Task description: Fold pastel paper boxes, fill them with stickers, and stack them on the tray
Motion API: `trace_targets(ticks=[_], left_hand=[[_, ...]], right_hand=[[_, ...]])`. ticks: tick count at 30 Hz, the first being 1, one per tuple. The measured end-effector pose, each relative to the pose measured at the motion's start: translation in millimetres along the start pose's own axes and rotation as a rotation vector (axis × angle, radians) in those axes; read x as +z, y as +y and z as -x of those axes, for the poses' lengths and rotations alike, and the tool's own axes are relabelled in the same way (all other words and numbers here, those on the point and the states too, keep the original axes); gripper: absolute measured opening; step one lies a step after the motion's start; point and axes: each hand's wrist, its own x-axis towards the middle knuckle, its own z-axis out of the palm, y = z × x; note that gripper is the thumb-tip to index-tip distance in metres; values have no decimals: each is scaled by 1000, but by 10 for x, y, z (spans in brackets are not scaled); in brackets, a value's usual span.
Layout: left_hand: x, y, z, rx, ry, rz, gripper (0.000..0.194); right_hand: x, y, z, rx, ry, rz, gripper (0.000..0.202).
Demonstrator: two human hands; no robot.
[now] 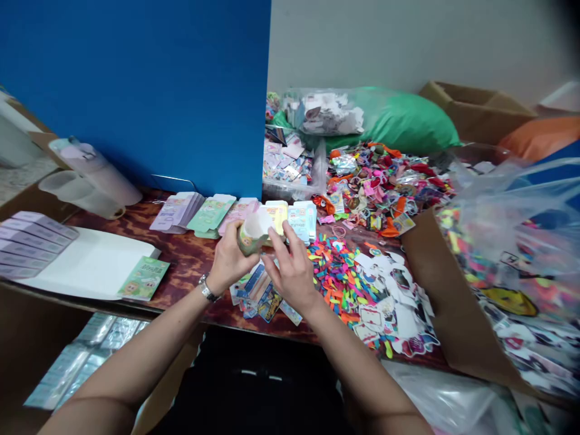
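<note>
Head view. Green printed carton (249, 243) held up over the middle of the desk (194, 260), in the left hand (230, 261): fingers wrapped round its sides, gripping. Thin card, bowed into a rounded tube, pale inside showing at the mouth. Right hand (294, 275) just beside it, fingers parted and slightly curled, tips at the carton's right side; contact cannot be told.

Desk top mottled red-brown. Behind the hands, toward the far edge, a row of flat card stacks: purple (174, 212), green (212, 214), pink (239, 209), yellow (277, 210), light blue (302, 219). Below the hands, near the front edge, glossy printed cards (263, 293), loosely overlapped. Rightward, small bright pieces (335, 284) heaped; beside them, flat white cut-outs (399, 296), irregular outlines, against a cardboard box (437, 302).
</note>
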Motion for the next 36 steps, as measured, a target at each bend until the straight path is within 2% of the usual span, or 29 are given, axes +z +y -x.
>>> trace_targets(ticks=[3, 6, 8, 10, 11, 13, 16, 20, 22, 25, 28, 31, 33, 36], left_hand=[[40, 95, 157, 83, -45, 39, 73], [41, 122, 223, 258, -117, 2, 73], [45, 145, 250, 339, -138, -37, 64], [62, 177, 282, 362, -134, -77, 60], [73, 192, 299, 361, -131, -96, 60], [99, 213, 334, 352, -131, -127, 67], [135, 218, 374, 317, -138, -163, 86], [182, 222, 404, 281, -161, -238, 100], [201, 237, 413, 291, -165, -300, 102], [221, 267, 420, 310, -172, -404, 103], [232, 294, 425, 304, -189, -475, 101], [209, 312, 415, 289, -233, -505, 97], [149, 312, 385, 309, -270, -500, 95], [21, 276, 310, 440, -206, -394, 104]], right_hand=[[-28, 14, 34, 17, -27, -74, 34], [-94, 30, 102, 104, -122, -331, 30], [-114, 31, 138, 263, -96, -505, 37], [-94, 31, 160, 470, -1, -639, 43], [-73, 33, 165, 554, 33, -700, 42], [-29, 48, 166, 641, 12, -823, 36], [-16, 83, 150, 663, -63, -919, 26], [-120, 80, 105, 578, -51, -642, 18], [-171, 38, 96, 482, -51, -485, 20], [-173, -61, 148, 377, 3, -399, 25], [-88, -157, 283, 330, 51, -353, 36], [3, -167, 413, 292, 22, -324, 43], [30, -88, 444, 344, 4, -392, 40], [32, 117, 402, 591, 102, -599, 38]])
